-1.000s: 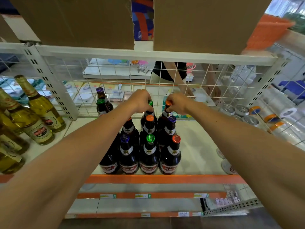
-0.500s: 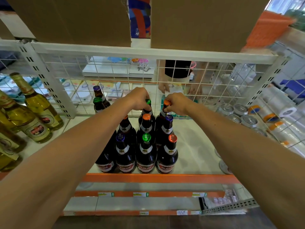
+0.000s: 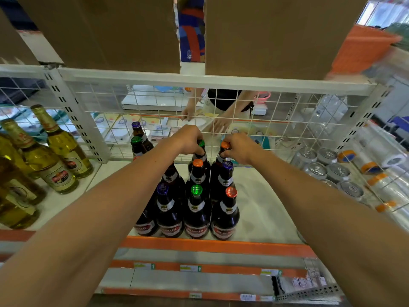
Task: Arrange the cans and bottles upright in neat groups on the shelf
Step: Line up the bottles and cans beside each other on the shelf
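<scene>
Bottles [image 3: 195, 209] are standing upright, caps pointing up, in tight rows on the shelf [image 3: 261, 209]. Wire grid [image 3: 155, 111] is standing just behind the back row, and bare shelf is lying open toward the cans [image 3: 327, 171]. With both forearms stretching forward, the left hand [image 3: 190, 139] is curling its fingers around the green-capped bottle [image 3: 201, 144] and the right hand [image 3: 240, 148] is gripping the orange-capped bottle [image 3: 225, 145].
</scene>
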